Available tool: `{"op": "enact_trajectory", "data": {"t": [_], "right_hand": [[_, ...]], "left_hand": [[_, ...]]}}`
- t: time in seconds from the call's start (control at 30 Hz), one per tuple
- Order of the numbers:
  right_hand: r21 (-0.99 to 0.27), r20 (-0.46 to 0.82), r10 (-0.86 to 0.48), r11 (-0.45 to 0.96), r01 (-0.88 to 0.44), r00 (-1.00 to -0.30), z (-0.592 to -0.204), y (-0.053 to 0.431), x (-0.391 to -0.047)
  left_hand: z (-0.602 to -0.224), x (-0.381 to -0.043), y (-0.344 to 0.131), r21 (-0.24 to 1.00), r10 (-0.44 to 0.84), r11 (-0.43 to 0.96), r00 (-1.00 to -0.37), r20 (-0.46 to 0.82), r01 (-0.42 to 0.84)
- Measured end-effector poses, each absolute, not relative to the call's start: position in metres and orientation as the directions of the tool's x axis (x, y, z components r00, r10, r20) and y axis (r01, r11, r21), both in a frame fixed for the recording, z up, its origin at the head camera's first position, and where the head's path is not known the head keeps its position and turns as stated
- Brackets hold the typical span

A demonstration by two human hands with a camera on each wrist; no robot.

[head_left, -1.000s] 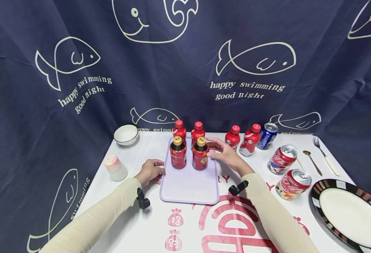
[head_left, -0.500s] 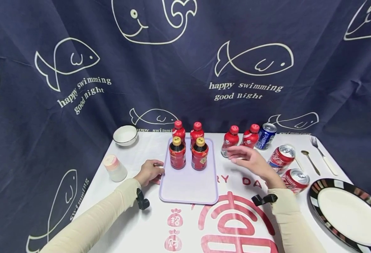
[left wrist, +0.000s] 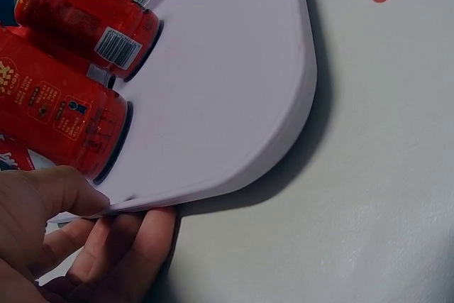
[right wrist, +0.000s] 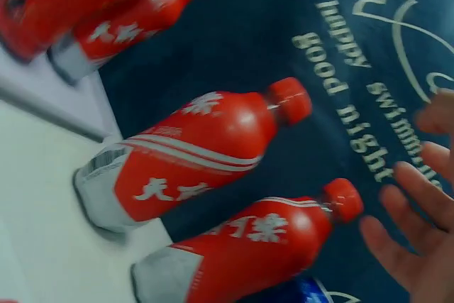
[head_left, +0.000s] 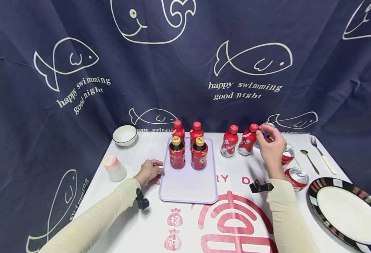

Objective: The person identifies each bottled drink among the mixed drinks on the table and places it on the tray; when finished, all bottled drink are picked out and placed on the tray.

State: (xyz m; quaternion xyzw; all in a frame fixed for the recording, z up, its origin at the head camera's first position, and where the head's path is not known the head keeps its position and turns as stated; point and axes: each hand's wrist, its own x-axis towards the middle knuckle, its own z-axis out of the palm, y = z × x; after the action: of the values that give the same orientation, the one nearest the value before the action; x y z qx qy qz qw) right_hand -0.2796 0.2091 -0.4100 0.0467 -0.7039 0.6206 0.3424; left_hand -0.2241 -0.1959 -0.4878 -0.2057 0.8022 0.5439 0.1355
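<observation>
At the left rim of a pale lilac tray [head_left: 189, 188], my left hand [head_left: 150, 172] pinches the edge, thumb above and fingers under it in the left wrist view. Two gold-capped red bottles [head_left: 177, 158] [head_left: 199, 160] stand on the tray, in front of two red-capped bottles [head_left: 177, 131] [head_left: 196, 133]. My right hand [head_left: 273, 146] is raised beside a red-capped bottle [head_left: 247, 142], its fingertips close to the cap. In the right wrist view its fingers [right wrist: 408, 204] are bent loosely and hold nothing. Another red-capped bottle [head_left: 229, 142] stands just left of it.
Behind my right hand are a partly hidden blue can [head_left: 258, 143] and two red cans [head_left: 296, 178] [head_left: 287, 154]. Farther right lie a spoon [head_left: 310, 161], a fork [head_left: 322, 154] and a black-rimmed plate [head_left: 349, 214]. A bowl [head_left: 124, 136] and a pink-capped jar [head_left: 115, 168] stand left.
My right hand has left the gold-capped bottle on the tray and moved right, past one red-capped bottle to the cap of the other. My left hand stays at the tray's rim.
</observation>
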Motion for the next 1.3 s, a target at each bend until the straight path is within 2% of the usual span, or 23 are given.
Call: {"op": "enact_trajectory", "data": {"t": [0.1, 0.2, 0.4, 0.5, 0.63, 0.77, 0.97, 1.17, 1.3], "right_hand": [[-0.835, 0.549, 0.437, 0.324, -0.445, -0.712, -0.415, 0.205, -0.290], [-0.851, 0.514, 0.479, 0.388, -0.354, -0.711, -0.419, 0.202, -0.298], [-0.912, 0.340, 0.468, 0.377, -0.163, -0.816, -0.430, 0.204, -0.310], [-0.947, 0.253, 0.457, 0.298, -0.121, -0.853, -0.435, 0.204, -0.312], [-0.979, 0.189, 0.471, 0.161, -0.126, -0.862, -0.444, 0.203, -0.317], [-0.979, 0.204, 0.476, 0.092, -0.182, -0.856, -0.452, 0.204, -0.322], [-0.981, 0.191, 0.451, 0.049, -0.190, -0.872, -0.457, 0.205, -0.323], [-0.978, 0.207, 0.424, 0.064, -0.198, -0.882, -0.459, 0.205, -0.326], [-0.976, 0.204, 0.425, 0.015, -0.218, -0.882, -0.459, 0.205, -0.329]], "left_hand": [[-0.488, -0.225, -0.196, 0.819, -0.184, 0.322, -0.880, -0.437, -0.474], [-0.489, -0.225, -0.197, 0.822, -0.177, 0.320, -0.882, -0.437, -0.472], [-0.491, -0.224, -0.199, 0.818, -0.175, 0.320, -0.878, -0.446, -0.479], [-0.491, -0.224, -0.198, 0.818, -0.176, 0.323, -0.880, -0.442, -0.476], [-0.491, -0.225, -0.198, 0.818, -0.177, 0.325, -0.880, -0.442, -0.476], [-0.491, -0.226, -0.198, 0.815, -0.175, 0.322, -0.876, -0.449, -0.482], [-0.488, -0.226, -0.198, 0.817, -0.169, 0.314, -0.875, -0.453, -0.483], [-0.487, -0.225, -0.199, 0.818, -0.163, 0.307, -0.874, -0.458, -0.486], [-0.488, -0.225, -0.199, 0.822, -0.162, 0.306, -0.877, -0.452, -0.480]]}}
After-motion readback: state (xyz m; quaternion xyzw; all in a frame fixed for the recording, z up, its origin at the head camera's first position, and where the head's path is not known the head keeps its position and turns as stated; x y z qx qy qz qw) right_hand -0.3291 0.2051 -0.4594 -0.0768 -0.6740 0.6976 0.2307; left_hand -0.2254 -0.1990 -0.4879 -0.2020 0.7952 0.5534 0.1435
